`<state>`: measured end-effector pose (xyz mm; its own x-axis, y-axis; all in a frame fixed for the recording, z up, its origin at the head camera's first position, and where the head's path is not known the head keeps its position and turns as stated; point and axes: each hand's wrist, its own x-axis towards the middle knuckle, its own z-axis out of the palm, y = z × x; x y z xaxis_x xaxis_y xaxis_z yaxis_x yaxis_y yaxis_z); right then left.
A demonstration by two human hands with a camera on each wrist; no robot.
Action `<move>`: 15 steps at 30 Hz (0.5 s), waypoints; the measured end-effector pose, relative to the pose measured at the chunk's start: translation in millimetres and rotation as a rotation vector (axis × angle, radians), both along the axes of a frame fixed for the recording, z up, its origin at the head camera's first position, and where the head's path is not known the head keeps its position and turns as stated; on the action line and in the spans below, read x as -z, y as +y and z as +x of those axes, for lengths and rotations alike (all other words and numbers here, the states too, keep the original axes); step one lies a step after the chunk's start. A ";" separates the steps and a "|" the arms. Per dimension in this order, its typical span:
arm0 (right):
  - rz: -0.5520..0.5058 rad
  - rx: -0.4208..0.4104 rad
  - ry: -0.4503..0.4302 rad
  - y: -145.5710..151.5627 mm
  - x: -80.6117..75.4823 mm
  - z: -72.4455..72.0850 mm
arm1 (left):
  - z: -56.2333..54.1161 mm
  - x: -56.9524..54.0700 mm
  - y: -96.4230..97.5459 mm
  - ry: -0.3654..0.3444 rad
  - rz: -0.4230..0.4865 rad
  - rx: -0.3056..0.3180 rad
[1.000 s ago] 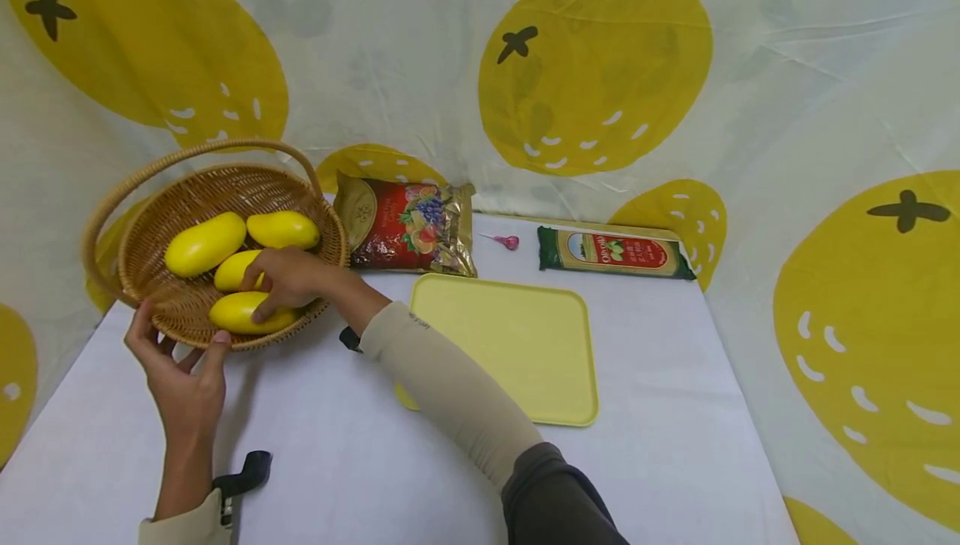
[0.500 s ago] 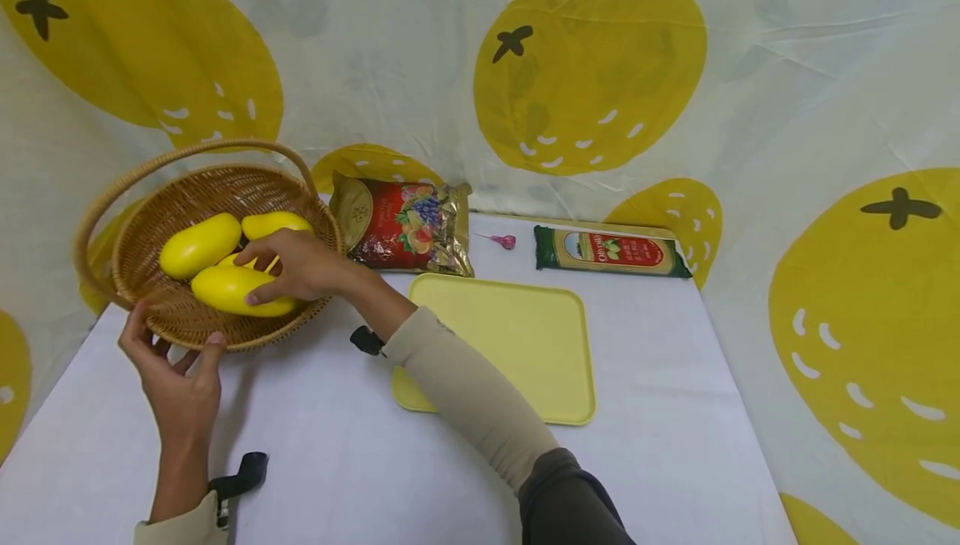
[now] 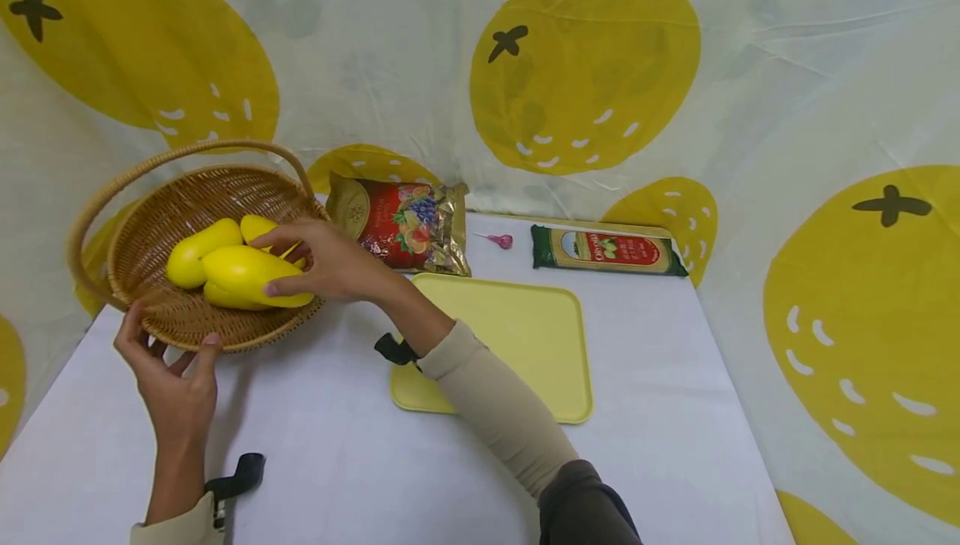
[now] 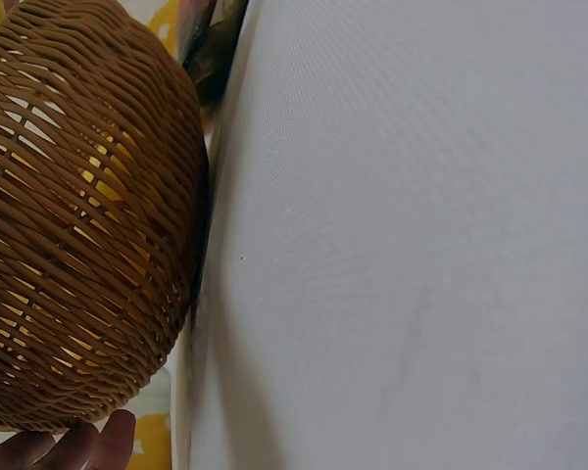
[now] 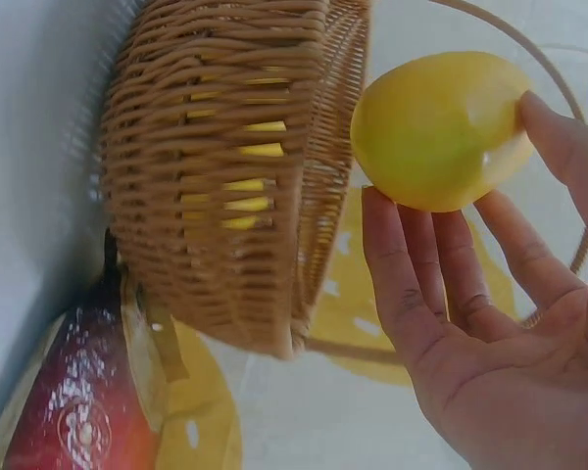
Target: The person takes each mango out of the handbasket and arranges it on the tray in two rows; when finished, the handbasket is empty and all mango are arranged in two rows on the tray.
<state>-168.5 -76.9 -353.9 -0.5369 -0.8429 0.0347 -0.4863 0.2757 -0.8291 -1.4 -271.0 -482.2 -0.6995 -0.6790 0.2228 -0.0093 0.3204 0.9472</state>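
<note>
My right hand (image 3: 330,263) pinches a yellow mango (image 3: 247,268) between thumb and fingers, lifted over the wicker basket (image 3: 191,199). In the right wrist view this mango (image 5: 441,127) is out past the basket's rim, its rounded end toward the camera. Other mangoes lie inside the basket: one (image 3: 187,263) at the left, another (image 3: 257,226) behind, and one partly hidden beneath the held mango. My left hand (image 3: 176,387) grips the basket's near rim, thumb on top. In the left wrist view its fingertips (image 4: 113,441) press against the woven side (image 4: 88,225).
A pale yellow tray (image 3: 517,337) lies right of the basket, under my right forearm. Behind it are a red and gold candy bag (image 3: 408,228), a small pink item (image 3: 502,241) with a thin pin, and a green-ended Olivoilà packet (image 3: 611,250). A fruit-print cloth (image 3: 585,70) hangs behind.
My right hand has taken hold of the front mango and raised it, drawing slightly up and to the right. The left hand keeps its grip on the basket.
</note>
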 end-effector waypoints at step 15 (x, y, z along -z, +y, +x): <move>-0.102 0.098 -0.003 70.8 -0.1 0.9 | 0.9 0.9 -1.5 -0.001 -0.005 -0.004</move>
<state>-167.6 -6.1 -353.9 -0.6169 -0.7785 0.1156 -0.4583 0.2360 -0.8569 -0.5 -272.5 -483.1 -0.6969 -0.6809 0.2252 -0.0115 0.3246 0.9458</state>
